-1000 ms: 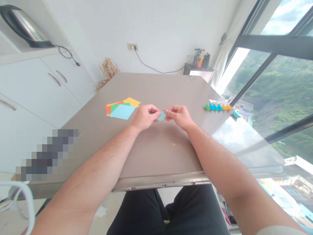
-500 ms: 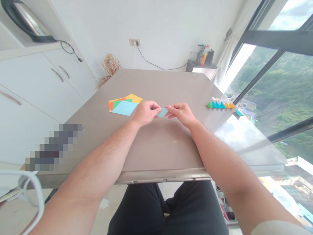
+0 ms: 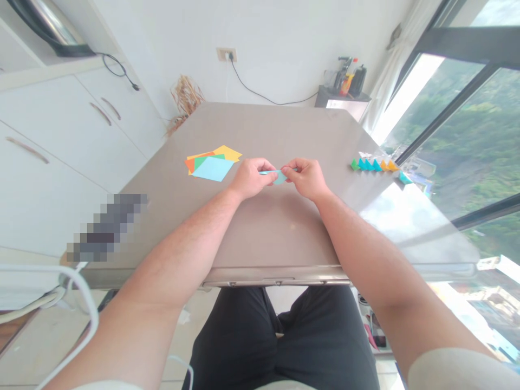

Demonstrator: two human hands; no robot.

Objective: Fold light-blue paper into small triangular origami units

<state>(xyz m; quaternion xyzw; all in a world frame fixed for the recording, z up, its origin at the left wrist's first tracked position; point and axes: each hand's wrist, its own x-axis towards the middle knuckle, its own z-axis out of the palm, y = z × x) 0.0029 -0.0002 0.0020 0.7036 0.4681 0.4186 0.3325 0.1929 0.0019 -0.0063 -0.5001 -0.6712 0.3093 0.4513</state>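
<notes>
Between my two hands, above the middle of the table, is a small folded piece of light blue paper (image 3: 280, 177). My left hand (image 3: 255, 177) pinches its left side between thumb and fingers. At its right side my right hand (image 3: 305, 176) has thumb and fingertips closed on the paper. A thin edge of the paper shows above my left thumb; my fingers hide much of the rest. Just left of my left hand lies a fanned stack of coloured paper sheets (image 3: 213, 169), light blue on top, with green, orange and yellow beneath.
A row of small folded paper boats (image 3: 374, 165), green, blue and orange, stands at the table's right side, with one blue paper boat (image 3: 405, 177) set apart. A pixelated dark object (image 3: 109, 227) lies at the left edge. White cable (image 3: 91, 314) loops at lower left.
The paper between my hands has turned, so a thin folded edge now shows along its top. My hands are a little closer together. The whole view has shifted slightly.
</notes>
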